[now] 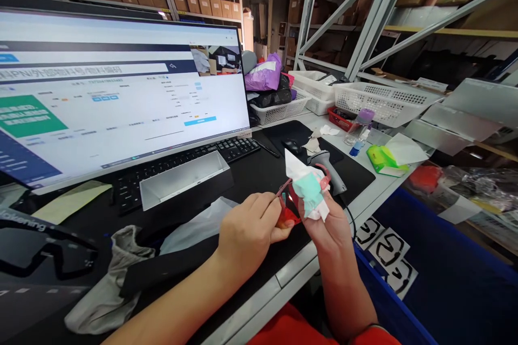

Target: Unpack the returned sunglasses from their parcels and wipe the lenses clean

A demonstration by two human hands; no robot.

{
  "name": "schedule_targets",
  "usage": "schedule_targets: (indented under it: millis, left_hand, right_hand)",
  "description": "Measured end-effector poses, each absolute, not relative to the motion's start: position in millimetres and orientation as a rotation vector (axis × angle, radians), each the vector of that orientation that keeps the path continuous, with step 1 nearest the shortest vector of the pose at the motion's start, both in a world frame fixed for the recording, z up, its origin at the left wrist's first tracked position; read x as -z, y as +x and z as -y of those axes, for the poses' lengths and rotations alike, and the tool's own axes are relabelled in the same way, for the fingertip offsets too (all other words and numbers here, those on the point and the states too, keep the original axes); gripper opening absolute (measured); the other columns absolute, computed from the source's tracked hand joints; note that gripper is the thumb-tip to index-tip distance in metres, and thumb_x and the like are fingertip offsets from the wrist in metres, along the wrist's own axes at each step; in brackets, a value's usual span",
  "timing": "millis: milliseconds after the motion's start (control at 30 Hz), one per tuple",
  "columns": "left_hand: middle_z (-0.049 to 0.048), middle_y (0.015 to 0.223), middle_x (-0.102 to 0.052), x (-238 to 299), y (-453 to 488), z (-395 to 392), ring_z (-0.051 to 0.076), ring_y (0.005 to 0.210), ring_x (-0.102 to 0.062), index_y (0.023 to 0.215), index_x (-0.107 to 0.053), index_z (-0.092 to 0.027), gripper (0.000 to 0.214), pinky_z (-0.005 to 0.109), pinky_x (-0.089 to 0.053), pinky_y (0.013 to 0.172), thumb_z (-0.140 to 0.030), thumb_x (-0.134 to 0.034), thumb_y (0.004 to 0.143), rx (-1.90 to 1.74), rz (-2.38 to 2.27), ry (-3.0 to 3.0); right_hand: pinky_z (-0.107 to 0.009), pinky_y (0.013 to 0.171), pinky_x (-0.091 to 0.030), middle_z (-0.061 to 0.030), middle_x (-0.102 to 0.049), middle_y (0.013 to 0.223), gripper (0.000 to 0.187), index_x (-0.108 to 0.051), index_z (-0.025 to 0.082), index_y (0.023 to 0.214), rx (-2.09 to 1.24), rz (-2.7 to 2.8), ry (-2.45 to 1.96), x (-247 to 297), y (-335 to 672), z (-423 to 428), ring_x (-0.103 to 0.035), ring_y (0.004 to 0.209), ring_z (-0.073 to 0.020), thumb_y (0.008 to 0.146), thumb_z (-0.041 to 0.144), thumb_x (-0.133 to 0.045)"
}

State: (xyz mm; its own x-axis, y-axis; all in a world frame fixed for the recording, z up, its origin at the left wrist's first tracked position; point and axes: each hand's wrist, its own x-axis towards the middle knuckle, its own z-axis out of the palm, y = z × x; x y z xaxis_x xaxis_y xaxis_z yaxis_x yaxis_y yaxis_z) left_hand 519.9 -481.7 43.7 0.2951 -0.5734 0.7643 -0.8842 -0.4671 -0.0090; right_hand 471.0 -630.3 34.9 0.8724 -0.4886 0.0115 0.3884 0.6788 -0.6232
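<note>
Head view: the left hand and right hand meet above a black desk mat, just right of the keyboard's near end; the red glasses frame sits between them, tilted, with one thin arm rising toward the far right; the left thumb and fingertips close in a narrow pinch on the frame's left side; the right hand grips more fully, its bunched fingers pressing a mint-and-white wipe against the frame's right side; the wipe's pointed white corner stands up toward the far side; a grey barcode scanner lies just beyond the right hand, and a black mouse sits farther off; a black keyboard runs along the foot of a large monitor, with a silver metal tray resting on it; a crumpled grey cloth lies near left; a green tissue pack and a glass spray bottle stand far right; white plastic baskets and a purple mailer bag crowd the far end of the bench; a blue bin sits near right, with black-and-white printed cards on its rim
</note>
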Motion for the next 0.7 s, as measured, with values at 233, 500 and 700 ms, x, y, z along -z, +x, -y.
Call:
schedule_targets:
  millis: [233,500,700]
  left_hand:
    - [0.0039,0.083,-0.071,-46.4,521.6,476.3,0.019,0.074,-0.065,0.084,-0.064,-0.017,0.024,0.030,-0.046,0.059,-0.031,-0.053,0.101,-0.960,1.260,2.175]
    - [0.0043,0.086,-0.071,-47.2,521.6,477.1,0.020,0.077,-0.067,0.088,-0.065,-0.016,0.022,0.031,-0.047,0.060,-0.032,-0.056,0.100,-0.987,1.242,2.142]
    - [0.0040,0.080,-0.069,-49.5,522.0,475.8,0.020,0.071,-0.064,0.082,-0.063,-0.017,0.031,0.032,-0.047,0.059,-0.038,-0.053,0.102,-0.961,1.255,2.135]
  right_hand:
    - [-0.023,0.063,-0.058,-0.0008,-0.077,0.088,0.036,-0.073,0.023,0.098,0.562,-0.110,-0.831,-20.8,463.0,613.4,-0.069,0.069,-0.0133,0.068,0.027,-0.092]
    - [-0.025,0.074,-0.060,0.0001,-0.078,0.098,0.035,-0.072,0.027,0.100,0.586,-0.128,-0.754,-29.4,468.1,619.9,-0.071,0.081,-0.0143,0.069,0.031,-0.090]
    - [-0.024,0.065,-0.059,-0.0001,-0.077,0.086,0.038,-0.073,0.024,0.099,0.568,-0.106,-0.825,-18.8,465.6,617.1,-0.069,0.069,-0.0135,0.066,0.027,-0.093]
